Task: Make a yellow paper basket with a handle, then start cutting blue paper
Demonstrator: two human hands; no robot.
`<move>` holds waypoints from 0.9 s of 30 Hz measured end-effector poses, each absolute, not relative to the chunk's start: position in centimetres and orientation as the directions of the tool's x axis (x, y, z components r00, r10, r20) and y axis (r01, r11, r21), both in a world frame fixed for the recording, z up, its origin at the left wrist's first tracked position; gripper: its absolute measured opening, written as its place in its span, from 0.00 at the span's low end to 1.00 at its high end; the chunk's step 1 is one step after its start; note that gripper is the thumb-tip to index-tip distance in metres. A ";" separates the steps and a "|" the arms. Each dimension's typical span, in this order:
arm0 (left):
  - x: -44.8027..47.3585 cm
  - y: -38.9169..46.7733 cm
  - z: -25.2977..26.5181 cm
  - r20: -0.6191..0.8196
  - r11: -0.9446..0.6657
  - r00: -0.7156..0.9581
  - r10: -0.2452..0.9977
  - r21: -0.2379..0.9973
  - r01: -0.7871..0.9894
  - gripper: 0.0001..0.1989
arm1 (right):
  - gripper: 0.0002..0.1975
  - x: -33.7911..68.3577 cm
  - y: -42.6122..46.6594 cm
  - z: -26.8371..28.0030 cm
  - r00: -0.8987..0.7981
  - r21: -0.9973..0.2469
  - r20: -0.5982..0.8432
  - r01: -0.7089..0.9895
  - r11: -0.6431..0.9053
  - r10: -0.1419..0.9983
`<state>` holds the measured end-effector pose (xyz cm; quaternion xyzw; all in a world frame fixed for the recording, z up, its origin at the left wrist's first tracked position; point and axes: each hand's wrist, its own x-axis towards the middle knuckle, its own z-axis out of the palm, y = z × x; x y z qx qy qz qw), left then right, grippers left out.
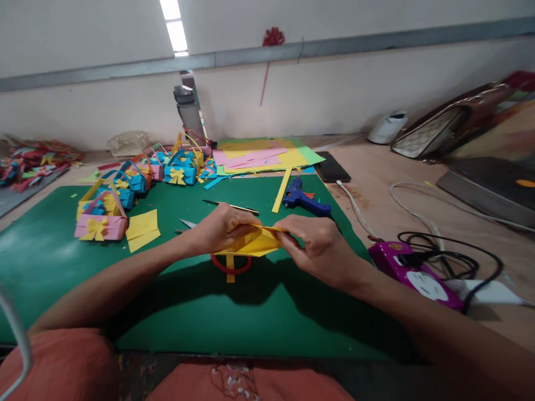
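Observation:
A folded piece of yellow paper is held above the green mat, its middle bulging like a pocket. My left hand pinches its left end, and my right hand grips the right end between thumb and fingers. Below the paper lie a yellow paper strip and the red handle of what looks like scissors; metal tips show left of my left hand. Behind my hands are a pointed thin tool, a blue glue gun and another yellow strip.
Several small paper baskets with bows stand at the left, beside yellow squares. Coloured sheets and a phone lie at the back of the green mat. A purple power strip with cables sits at the right.

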<state>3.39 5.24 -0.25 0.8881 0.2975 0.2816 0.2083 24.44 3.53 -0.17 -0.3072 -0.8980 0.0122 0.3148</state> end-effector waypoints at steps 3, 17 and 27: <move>3.5 5.1 -0.4 0.372 -0.743 0.666 0.647 0.503 0.441 0.14 | 0.10 24.4 3.5 -0.3 -0.612 -0.215 0.548 0.556 0.803 0.570; 3.9 4.1 -0.4 0.367 -0.664 0.577 0.730 0.580 0.472 0.15 | 0.08 24.0 3.1 -0.3 -0.572 -0.164 0.652 0.533 0.830 0.497; -2.6 3.7 -0.6 0.238 -0.279 0.174 0.956 0.919 0.278 0.11 | 0.07 21.8 4.4 -1.1 -0.641 -0.237 0.460 0.579 0.780 0.615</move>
